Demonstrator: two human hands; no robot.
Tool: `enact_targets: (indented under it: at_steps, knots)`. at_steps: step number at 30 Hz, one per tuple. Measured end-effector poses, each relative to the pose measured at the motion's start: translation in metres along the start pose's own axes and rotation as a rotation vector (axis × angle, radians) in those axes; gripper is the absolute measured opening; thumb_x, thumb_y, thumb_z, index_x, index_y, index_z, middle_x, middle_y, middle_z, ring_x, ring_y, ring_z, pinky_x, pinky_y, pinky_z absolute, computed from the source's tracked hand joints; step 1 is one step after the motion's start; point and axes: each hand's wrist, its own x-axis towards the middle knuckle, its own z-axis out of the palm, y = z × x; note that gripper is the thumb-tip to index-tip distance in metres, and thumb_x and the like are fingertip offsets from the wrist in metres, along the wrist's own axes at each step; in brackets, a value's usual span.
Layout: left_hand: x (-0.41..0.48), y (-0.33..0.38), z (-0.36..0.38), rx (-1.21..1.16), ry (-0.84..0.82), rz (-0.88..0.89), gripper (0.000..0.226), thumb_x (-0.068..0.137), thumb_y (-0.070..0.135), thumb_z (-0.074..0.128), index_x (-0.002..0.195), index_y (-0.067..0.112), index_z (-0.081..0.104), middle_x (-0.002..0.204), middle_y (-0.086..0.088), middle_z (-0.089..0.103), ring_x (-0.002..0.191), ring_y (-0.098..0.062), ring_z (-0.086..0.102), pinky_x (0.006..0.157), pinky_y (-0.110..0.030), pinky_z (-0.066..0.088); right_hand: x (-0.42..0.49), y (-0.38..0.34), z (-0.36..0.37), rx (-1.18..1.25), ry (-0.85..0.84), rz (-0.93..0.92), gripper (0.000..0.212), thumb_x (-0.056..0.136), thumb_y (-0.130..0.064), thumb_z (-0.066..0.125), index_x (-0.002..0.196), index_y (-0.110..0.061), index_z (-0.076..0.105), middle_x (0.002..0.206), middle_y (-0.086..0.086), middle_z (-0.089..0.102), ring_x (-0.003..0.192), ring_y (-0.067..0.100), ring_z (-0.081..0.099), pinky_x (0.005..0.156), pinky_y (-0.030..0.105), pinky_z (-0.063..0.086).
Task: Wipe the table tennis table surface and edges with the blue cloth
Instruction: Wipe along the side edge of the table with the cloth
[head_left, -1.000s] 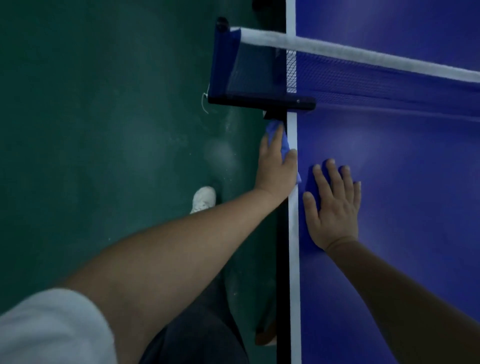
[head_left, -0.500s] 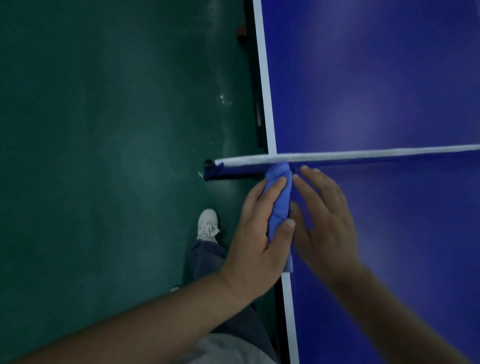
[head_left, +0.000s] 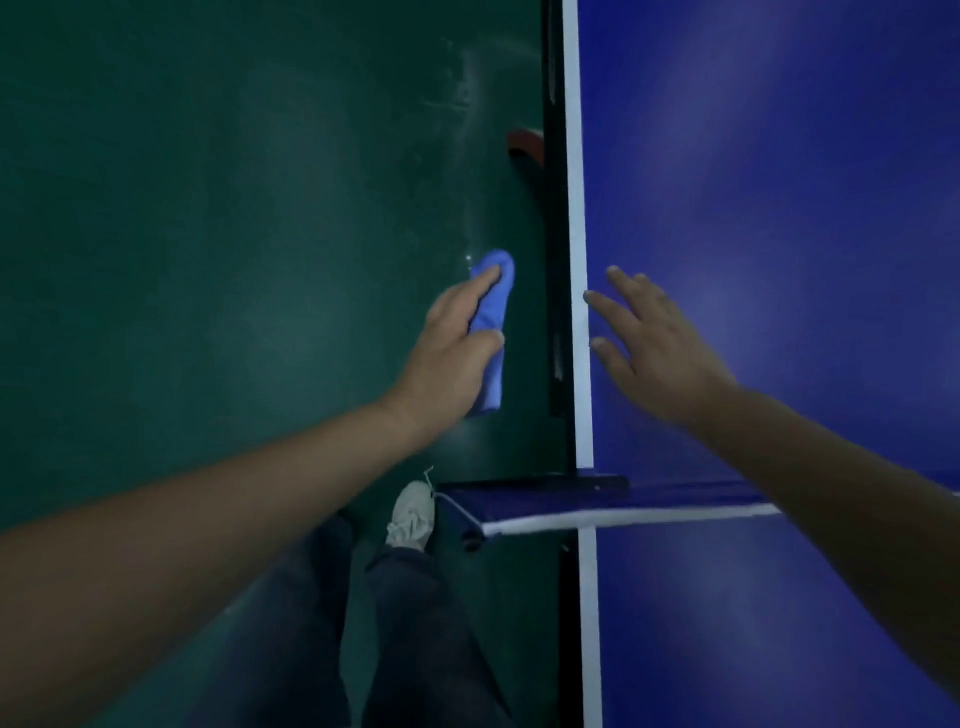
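The blue table tennis table (head_left: 779, 182) fills the right side, with a white side line and a dark edge (head_left: 556, 312) along its left. My left hand (head_left: 452, 353) grips the folded blue cloth (head_left: 493, 312) out over the floor, a little left of the table's edge and apart from it. My right hand (head_left: 649, 343) is spread with straight fingers over the table surface just past the white line, holding nothing. Both hands are beyond the net (head_left: 623, 506), which crosses the table low in the view.
The net post and clamp (head_left: 530, 486) stick out past the table's left edge near my white shoe (head_left: 413, 514). A red object (head_left: 524, 143) shows under the edge farther along. Green floor (head_left: 208, 260) lies to the left.
I have moved forward past the net, which now lies below my hands. My left hand carried the cloth away from the edge, out over the floor. My right hand let go of the cloth and spread.
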Motion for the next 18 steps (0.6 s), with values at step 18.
enact_targets:
  at_steps: [18]
  knots:
    - [0.135,-0.094,0.125,-0.057,0.193,0.151,0.052,0.106,0.018,0.022,0.156,0.002,0.022,0.165,-0.006,0.009,0.154,-0.018,0.003,0.126,-0.033,0.000,0.073,0.028,0.080,0.090,0.274,0.322,0.060,0.103,-0.050,0.022,0.159,-0.028,0.023,0.168,-0.003,0.012,0.155,0.027,0.002,0.123,0.050,0.000]
